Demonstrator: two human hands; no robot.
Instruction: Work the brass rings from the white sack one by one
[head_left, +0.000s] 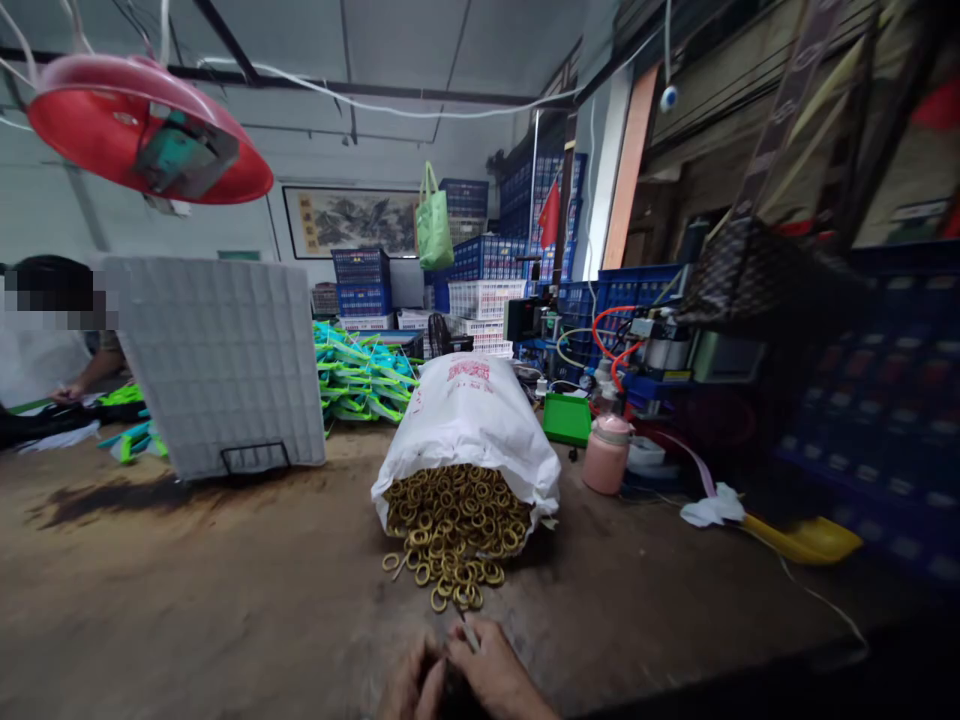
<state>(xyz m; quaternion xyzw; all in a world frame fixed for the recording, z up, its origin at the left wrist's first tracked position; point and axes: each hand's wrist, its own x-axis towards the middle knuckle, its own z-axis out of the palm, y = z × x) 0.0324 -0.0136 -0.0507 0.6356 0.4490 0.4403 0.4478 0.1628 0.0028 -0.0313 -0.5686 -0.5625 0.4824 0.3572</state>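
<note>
Around us at ten to twelve o'clock runs a pale wall (360, 165), and below it our brown, scuffed tabletop (225, 580) spreads from eight to four, darkly stained towards eight. Blue crates (487, 258) stand stacked at twelve and again, in dimmer light, at three. A white ribbed panel (225, 360) stands upright on the table at nine; a red lamp (150, 130) hangs at ten. Mid-view, a white sack (472, 410) lies on its side, its open mouth facing us at six. At four we have a pink jar (606, 460) near a green tray (568, 418). Lowest at six are our hands: the left hand (412, 682) is blurred, so we cannot tell its grip, while the right hand (495, 668) pinches a slim tool (470, 636), tip close to the brass-coloured rings (450, 525), which fill the mouth and spill onto the tabletop.
</note>
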